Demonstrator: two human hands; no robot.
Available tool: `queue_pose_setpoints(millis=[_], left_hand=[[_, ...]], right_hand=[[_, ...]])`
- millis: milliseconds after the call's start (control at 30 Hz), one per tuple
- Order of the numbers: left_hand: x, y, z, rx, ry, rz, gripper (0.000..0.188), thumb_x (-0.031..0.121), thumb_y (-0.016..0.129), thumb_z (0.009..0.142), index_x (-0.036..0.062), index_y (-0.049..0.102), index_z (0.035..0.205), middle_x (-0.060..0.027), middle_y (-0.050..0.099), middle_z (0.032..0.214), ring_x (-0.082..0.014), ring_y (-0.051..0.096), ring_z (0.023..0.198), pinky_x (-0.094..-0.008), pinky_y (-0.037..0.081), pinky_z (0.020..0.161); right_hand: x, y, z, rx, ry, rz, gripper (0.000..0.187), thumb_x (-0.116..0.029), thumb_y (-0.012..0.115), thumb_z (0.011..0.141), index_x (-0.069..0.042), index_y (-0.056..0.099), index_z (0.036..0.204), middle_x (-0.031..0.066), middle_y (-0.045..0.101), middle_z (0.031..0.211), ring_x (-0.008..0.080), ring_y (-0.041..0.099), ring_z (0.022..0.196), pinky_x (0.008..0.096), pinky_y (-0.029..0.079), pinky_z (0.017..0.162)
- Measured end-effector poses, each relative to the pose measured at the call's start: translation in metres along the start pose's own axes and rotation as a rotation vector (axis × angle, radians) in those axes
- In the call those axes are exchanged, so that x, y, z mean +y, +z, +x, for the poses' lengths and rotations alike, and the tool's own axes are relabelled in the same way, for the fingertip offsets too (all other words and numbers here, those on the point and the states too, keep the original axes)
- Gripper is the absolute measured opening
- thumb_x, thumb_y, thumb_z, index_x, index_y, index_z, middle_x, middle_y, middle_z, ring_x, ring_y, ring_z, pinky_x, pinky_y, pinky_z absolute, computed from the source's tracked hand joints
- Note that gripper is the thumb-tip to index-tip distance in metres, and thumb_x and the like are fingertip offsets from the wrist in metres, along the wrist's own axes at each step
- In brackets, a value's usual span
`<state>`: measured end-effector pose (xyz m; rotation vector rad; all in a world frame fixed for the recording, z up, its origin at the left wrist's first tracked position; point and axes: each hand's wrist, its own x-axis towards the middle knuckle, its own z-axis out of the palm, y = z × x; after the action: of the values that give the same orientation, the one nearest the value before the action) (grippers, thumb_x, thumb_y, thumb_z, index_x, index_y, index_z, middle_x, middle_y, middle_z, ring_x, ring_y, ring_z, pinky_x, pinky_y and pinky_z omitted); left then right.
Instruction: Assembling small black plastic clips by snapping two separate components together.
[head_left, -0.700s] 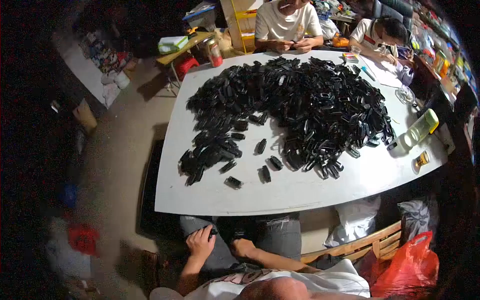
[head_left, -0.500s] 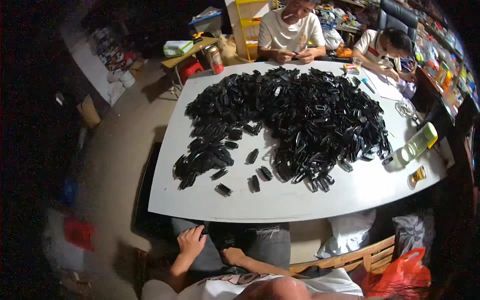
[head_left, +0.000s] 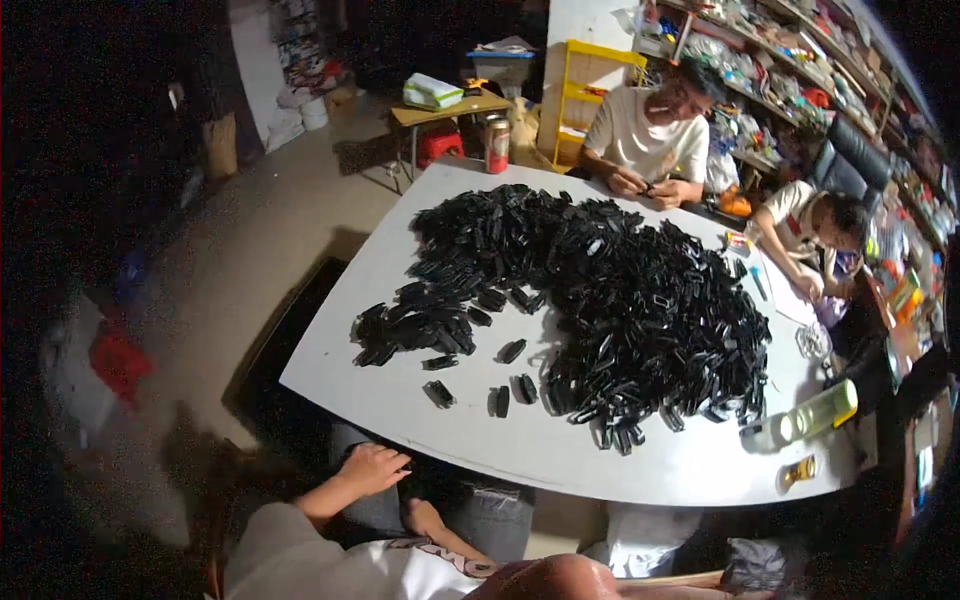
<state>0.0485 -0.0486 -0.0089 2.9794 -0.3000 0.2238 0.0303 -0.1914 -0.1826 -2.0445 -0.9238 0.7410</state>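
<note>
My left hand (head_left: 373,468) is over my thigh, just below the table's near edge. Its fingers are closed on a small black plastic piece (head_left: 405,466), of which only a bit shows at the fingertips. Lower down between my legs rests my right hand (head_left: 424,518); its fingers are mostly hidden. On the white table (head_left: 400,410) lies a big heap of black oblong plastic pieces (head_left: 640,300). A smaller cluster (head_left: 420,325) spreads out at the heap's left. Several single pieces, among them one black piece (head_left: 438,393), lie nearer to me.
Across the table a person (head_left: 645,140) holds a small dark piece in both hands. Another person (head_left: 815,225) bends over paper at the right. A green-capped clear bottle (head_left: 815,415), a small amber glass (head_left: 798,472) and a red can (head_left: 497,145) stand or lie along the table's edges.
My view has turned, so the table appears tilted and more of the shelves shows. My left hand stays closed near the table edge. The heap looks the same.
</note>
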Motion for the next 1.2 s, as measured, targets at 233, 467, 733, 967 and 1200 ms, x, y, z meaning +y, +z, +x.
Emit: queue_pose_setpoints(millis=[233, 467, 733, 967, 1200], left_hand=[[0.001, 0.019, 0.016, -0.158, 0.143, -0.096, 0.027, 0.038, 0.059, 0.08, 0.0122, 0.063, 0.086, -0.0091, 0.061, 0.065, -0.0283, 0.061, 0.06, -0.0408, 0.048, 0.054], [-0.011, 0.032, 0.002, -0.18, 0.108, -0.095, 0.032, 0.042, 0.055, 0.081, 0.0121, 0.064, 0.088, -0.0104, 0.063, 0.069, -0.029, 0.062, 0.063, -0.0412, 0.05, 0.056], [-0.027, 0.034, -0.019, 0.074, 0.063, -0.313, 0.022, 0.029, 0.063, 0.078, 0.0102, 0.06, 0.088, -0.0083, 0.062, 0.075, -0.0269, 0.061, 0.068, -0.0378, 0.049, 0.061], [-0.03, 0.048, -0.014, 0.225, 0.082, -0.629, 0.023, 0.023, 0.064, 0.078, 0.008, 0.059, 0.094, -0.0106, 0.063, 0.082, -0.0301, 0.061, 0.073, -0.0392, 0.049, 0.063], [-0.044, 0.043, -0.019, 0.3, 0.112, -0.751, 0.022, 0.02, 0.064, 0.078, 0.0048, 0.06, 0.094, -0.013, 0.064, 0.084, -0.0316, 0.061, 0.076, -0.039, 0.049, 0.066]], right_hand=[[0.011, 0.004, 0.011, 0.077, 0.079, 0.003, 0.022, -0.019, 0.058, 0.073, 0.002, 0.059, 0.075, 0.0256, 0.059, 0.074, 0.0414, 0.059, 0.071, 0.0472, 0.047, 0.063], [0.0, -0.004, 0.013, 0.017, 0.147, -0.045, 0.028, -0.026, 0.06, 0.073, 0.002, 0.06, 0.078, 0.0249, 0.06, 0.078, 0.0404, 0.06, 0.075, 0.0467, 0.048, 0.067], [-0.03, -0.023, 0.004, 0.12, 0.191, -0.055, 0.022, -0.019, 0.06, 0.071, 0.003, 0.058, 0.068, 0.0246, 0.058, 0.07, 0.0414, 0.059, 0.068, 0.0459, 0.048, 0.063], [0.011, 0.007, 0.006, 0.28, 0.295, -0.132, 0.014, -0.012, 0.057, 0.069, 0.0, 0.058, 0.075, 0.0253, 0.059, 0.074, 0.0432, 0.057, 0.071, 0.0472, 0.047, 0.061], [-0.09, -0.035, -0.001, 0.655, 0.327, 0.035, 0.019, -0.01, 0.057, 0.076, 0.002, 0.058, 0.09, 0.0252, 0.058, 0.08, 0.0404, 0.058, 0.075, 0.0419, 0.047, 0.063]])
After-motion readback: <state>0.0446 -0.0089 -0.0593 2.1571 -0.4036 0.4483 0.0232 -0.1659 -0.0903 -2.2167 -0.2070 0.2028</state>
